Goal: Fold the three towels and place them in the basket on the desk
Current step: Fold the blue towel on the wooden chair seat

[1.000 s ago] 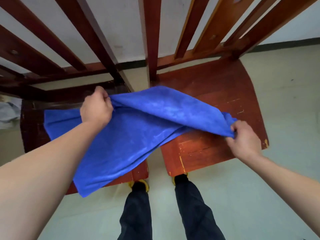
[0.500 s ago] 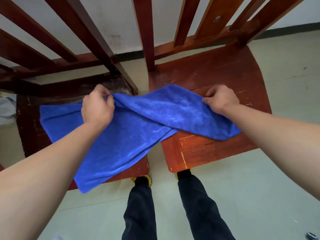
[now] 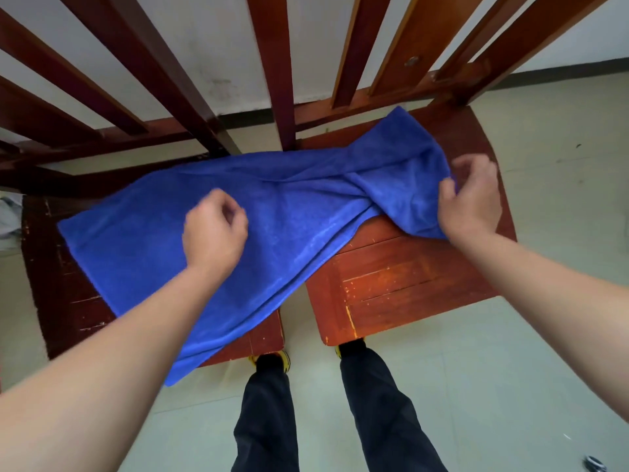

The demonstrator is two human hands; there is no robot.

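A blue towel (image 3: 272,233) lies folded lengthwise across the seats of two wooden chairs, its near left corner hanging over the front edge. My left hand (image 3: 214,233) hovers over the towel's middle. Its fingers are loosely curled and hold nothing, and it is blurred by motion. My right hand (image 3: 471,199) pinches the towel's bunched right end above the right chair seat (image 3: 408,284). No basket is in view.
The left chair seat (image 3: 61,284) is darker wood and touches the towel's left part. Slatted chair backs (image 3: 272,80) rise behind both seats. A pale cloth (image 3: 8,216) shows at the far left edge. My legs and shoes stand on the pale floor in front of the chairs.
My left hand let go of the raised fold and moved right and toward me. My right hand carried the towel's right end to the right. The towel now lies flatter and stretched out.
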